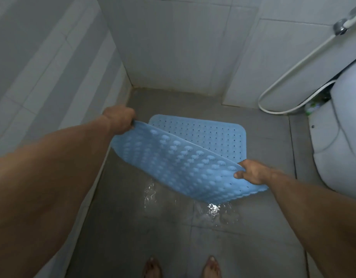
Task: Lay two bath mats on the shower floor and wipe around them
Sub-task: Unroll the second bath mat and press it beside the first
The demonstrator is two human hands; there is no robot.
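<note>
Grey tiled floor (133, 227), wet near the feet. One mat (213, 133) lies flat at the far wall; a second mat (183, 167) hangs above it, pinched by left hand (119, 119) and right hand (253, 171). On that puddle (213, 209) it may slide.

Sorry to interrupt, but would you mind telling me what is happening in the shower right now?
A person is standing barefoot on the wet grey shower floor, holding a blue bath mat stretched between both hands. The left hand grips its far corner and the right hand its near corner, with the bumpy suction-cup side facing up towards the camera. A second blue mat already lies flat on the floor near the back wall. The held one is not yet laid down, and no wiping cloth is in view.
</note>
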